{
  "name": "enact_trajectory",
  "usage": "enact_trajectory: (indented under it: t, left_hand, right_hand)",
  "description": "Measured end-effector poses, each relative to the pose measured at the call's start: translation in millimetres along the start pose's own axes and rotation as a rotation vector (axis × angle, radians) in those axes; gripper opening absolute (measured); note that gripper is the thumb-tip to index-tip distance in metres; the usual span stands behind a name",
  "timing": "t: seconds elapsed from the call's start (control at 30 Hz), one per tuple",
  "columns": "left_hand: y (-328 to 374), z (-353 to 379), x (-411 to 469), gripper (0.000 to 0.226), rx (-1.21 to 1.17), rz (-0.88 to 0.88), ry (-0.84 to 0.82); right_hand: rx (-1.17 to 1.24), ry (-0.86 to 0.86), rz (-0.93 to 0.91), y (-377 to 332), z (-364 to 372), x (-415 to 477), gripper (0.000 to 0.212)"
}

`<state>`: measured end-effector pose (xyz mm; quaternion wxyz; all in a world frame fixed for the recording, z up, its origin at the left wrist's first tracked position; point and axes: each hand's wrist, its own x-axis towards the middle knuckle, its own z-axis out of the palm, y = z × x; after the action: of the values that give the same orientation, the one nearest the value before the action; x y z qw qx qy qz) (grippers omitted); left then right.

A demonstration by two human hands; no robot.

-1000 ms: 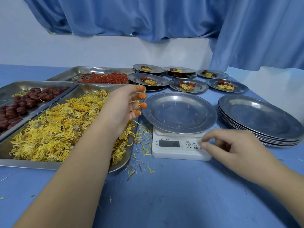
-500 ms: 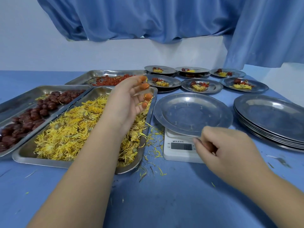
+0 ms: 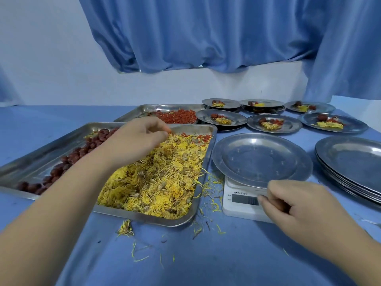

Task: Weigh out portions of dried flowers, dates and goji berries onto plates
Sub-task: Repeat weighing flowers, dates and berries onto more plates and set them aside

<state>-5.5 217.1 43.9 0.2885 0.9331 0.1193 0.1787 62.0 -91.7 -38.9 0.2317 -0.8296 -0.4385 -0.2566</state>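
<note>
A steel tray (image 3: 212, 139) heaped with yellow dried flowers (image 3: 165, 178) lies at the centre. My left hand (image 3: 136, 141) reaches over its far end, fingertips curled down and pinching into the flowers. Left of it a tray holds dark red dates (image 3: 68, 159); behind it a tray holds goji berries (image 3: 177, 117). An empty steel plate (image 3: 261, 159) sits on a white digital scale (image 3: 239, 206). My right hand (image 3: 299, 211) rests at the scale's front, fingers loosely curled, a fingertip touching beside the display and holding nothing.
Stacked empty plates (image 3: 354, 164) stand at the right. Several filled plates (image 3: 274, 123) with flowers, dates and goji sit at the back right. Loose petals (image 3: 125, 228) litter the blue tabletop near the tray's front. A blue curtain (image 3: 206, 38) hangs behind.
My left hand dropped from above the tray, fingers spread, down into the flowers with fingers curled. My right hand stayed at the scale's front. The view shifted left.
</note>
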Motion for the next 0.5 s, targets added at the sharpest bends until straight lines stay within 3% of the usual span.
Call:
enact_trajectory:
  t: [0.13, 0.37, 0.5]
  left_hand:
    - [-19, -22, 14, 0.014, -0.109, -0.046, -0.024]
    - [-45, -22, 39, 0.019, 0.276, -0.007, -0.115]
    - [-52, -22, 50, 0.030, 0.301, 0.016, -0.149]
  right_hand:
    - [0.000, -0.029, 0.006, 0, 0, 1, 0.054]
    - [0.008, -0.041, 0.038, 3, 0, 1, 0.055]
    - [-0.005, -0.059, 0.048, 2, 2, 1, 0.057]
